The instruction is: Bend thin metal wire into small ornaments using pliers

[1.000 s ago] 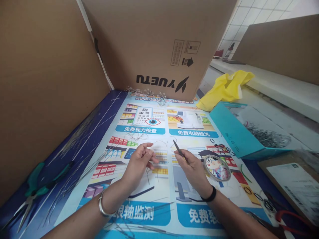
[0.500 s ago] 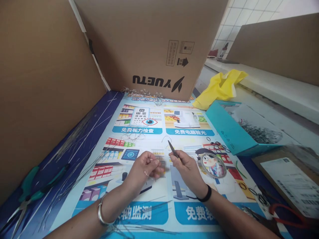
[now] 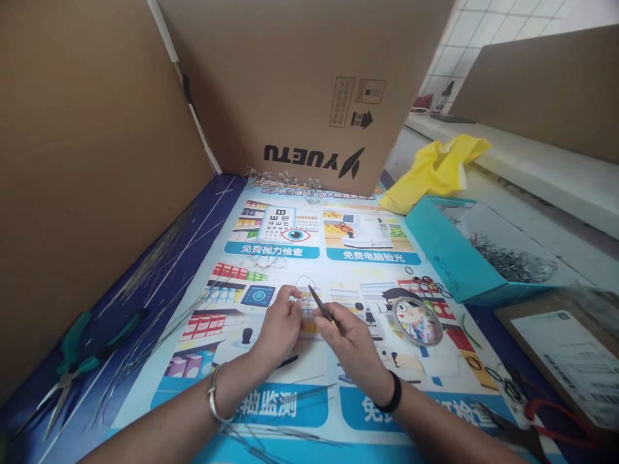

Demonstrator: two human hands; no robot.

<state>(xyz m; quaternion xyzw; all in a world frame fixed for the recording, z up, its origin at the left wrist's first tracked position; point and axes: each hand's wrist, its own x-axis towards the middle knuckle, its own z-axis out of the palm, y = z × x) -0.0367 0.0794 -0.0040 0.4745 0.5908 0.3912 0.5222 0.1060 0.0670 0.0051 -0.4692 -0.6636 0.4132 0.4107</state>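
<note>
My left hand [image 3: 281, 325] is closed in a pinch over the printed poster, thumb against forefinger. A thin wire [image 3: 306, 279] curves up in a loop from its fingertips toward my right hand. My right hand [image 3: 352, 334] is wrapped round a slim, dark pointed tool [image 3: 316, 299], its tip slanting up and left beside the wire loop. Whether the tip touches the wire, I cannot tell. The two hands are close together, with a small gap between the fingers.
Green-handled pliers [image 3: 72, 367] and loose wires [image 3: 145, 341] lie at left. To the right are a tape roll [image 3: 438, 322], black rings [image 3: 425, 283], a teal box [image 3: 445, 258] of metal pieces, a parcel [image 3: 561, 361] and red-handled pliers [image 3: 556, 415]. Cardboard panels [image 3: 309, 77] stand behind.
My left hand has risen slightly, and its fingers have drawn together. My right hand has moved a little left and down with the pointed tool, and the wire loop now sits nearer my left fingertips.
</note>
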